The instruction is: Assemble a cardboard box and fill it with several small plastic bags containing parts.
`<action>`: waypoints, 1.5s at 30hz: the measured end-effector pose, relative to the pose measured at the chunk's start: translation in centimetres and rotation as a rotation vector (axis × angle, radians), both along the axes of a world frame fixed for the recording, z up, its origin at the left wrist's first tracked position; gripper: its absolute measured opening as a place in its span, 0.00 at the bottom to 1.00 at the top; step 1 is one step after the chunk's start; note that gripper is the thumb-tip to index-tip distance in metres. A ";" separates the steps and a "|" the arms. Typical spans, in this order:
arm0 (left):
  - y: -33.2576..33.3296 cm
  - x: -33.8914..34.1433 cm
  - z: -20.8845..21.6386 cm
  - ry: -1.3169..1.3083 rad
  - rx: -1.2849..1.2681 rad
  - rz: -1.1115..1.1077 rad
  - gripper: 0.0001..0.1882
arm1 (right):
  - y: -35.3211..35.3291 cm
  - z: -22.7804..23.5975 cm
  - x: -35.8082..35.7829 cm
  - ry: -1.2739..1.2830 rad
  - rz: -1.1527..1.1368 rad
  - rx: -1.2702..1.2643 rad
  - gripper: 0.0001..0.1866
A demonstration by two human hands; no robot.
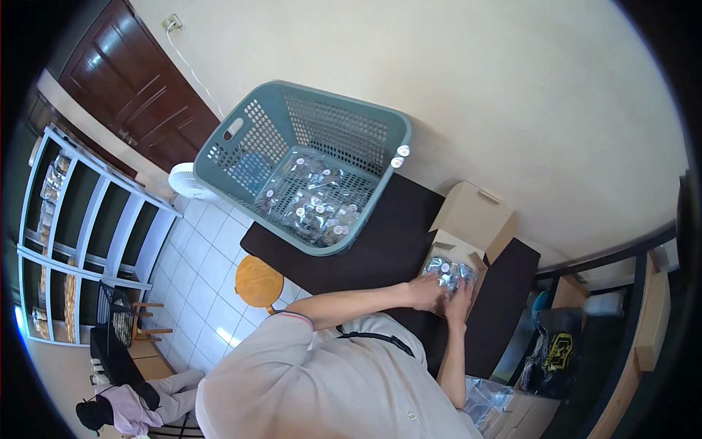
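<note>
A brown cardboard box (482,268) with its lid raised stands on the dark table in front of me. Shiny clear plastic packets (445,268) with small round white labels fill it; their contents are too small to make out. My left hand (427,293) reaches in from the left, its fingers curled against the packets at the box's near left side. Close beside it, my right hand (459,301) grips the packets from the near right. Some fingertips of both hands are hidden among the plastic.
On the left of the dark table (387,265) rests a big green-grey plastic basket (274,91) holding several similar packets. A round wooden stool (259,281) stands on the tiled floor. White shelves (102,186) and a person (139,406) are far left. Right stands a rack (647,322) with a black bag (556,351).
</note>
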State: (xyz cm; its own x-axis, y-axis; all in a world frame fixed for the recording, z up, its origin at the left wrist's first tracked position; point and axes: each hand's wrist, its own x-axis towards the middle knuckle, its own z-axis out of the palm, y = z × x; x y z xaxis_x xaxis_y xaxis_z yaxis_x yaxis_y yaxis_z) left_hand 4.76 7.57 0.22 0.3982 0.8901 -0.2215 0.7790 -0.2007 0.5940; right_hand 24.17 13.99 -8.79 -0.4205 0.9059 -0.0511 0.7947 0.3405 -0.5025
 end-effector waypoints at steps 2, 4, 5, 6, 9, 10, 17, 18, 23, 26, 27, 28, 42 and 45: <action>-3.1 -2.1 8.0 -0.256 -0.222 0.107 0.27 | -1.4 2.4 0.2 0.193 -0.049 -0.123 0.28; -6.6 -5.4 13.8 -0.436 -0.202 0.081 0.29 | -3.2 5.3 -0.2 0.254 -0.071 -0.059 0.18; -7.7 -7.7 17.2 -0.477 -0.237 0.054 0.29 | -4.2 6.8 -0.6 0.277 -0.097 -0.104 0.16; -8.4 -10.3 20.1 -0.520 -0.268 0.023 0.29 | -5.1 7.8 -0.7 0.299 -0.125 -0.142 0.13; -9.5 -18.0 24.5 -0.817 -0.178 0.134 0.22 | -8.2 8.5 -1.5 0.325 -0.157 -0.140 0.10; -9.5 -20.5 25.2 -0.937 -0.255 0.272 0.20 | -8.9 8.7 -1.9 0.347 -0.167 -0.174 0.09; -3.5 -43.0 10.6 0.195 -0.182 0.552 0.20 | -13.0 9.1 -6.1 0.316 -0.112 -0.276 0.08; -3.6 -45.4 7.1 0.491 -0.230 0.461 0.22 | -13.4 9.5 -6.6 0.288 -0.109 -0.295 0.08; -5.6 -51.4 -4.2 0.758 -0.283 0.269 0.28 | -15.6 10.3 -6.8 0.286 -0.215 -0.312 0.08; -5.6 -50.5 -5.9 0.544 -0.209 0.171 0.28 | -17.0 9.2 -5.2 0.294 -0.307 -0.339 0.09; -4.3 -49.1 -4.5 0.518 -0.260 0.168 0.26 | -17.6 8.8 -4.6 0.313 -0.357 -0.331 0.09; -3.7 -48.5 -3.5 0.500 -0.316 0.177 0.25 | -18.0 8.6 -4.6 0.339 -0.394 -0.327 0.10; -6.6 -41.1 21.1 -0.643 0.231 0.815 0.10 | -15.3 13.6 -6.8 0.549 -0.335 -0.270 0.11; -9.8 -28.6 25.3 -0.713 0.475 0.907 0.08 | -14.2 16.6 -8.2 0.880 -0.340 -0.364 0.18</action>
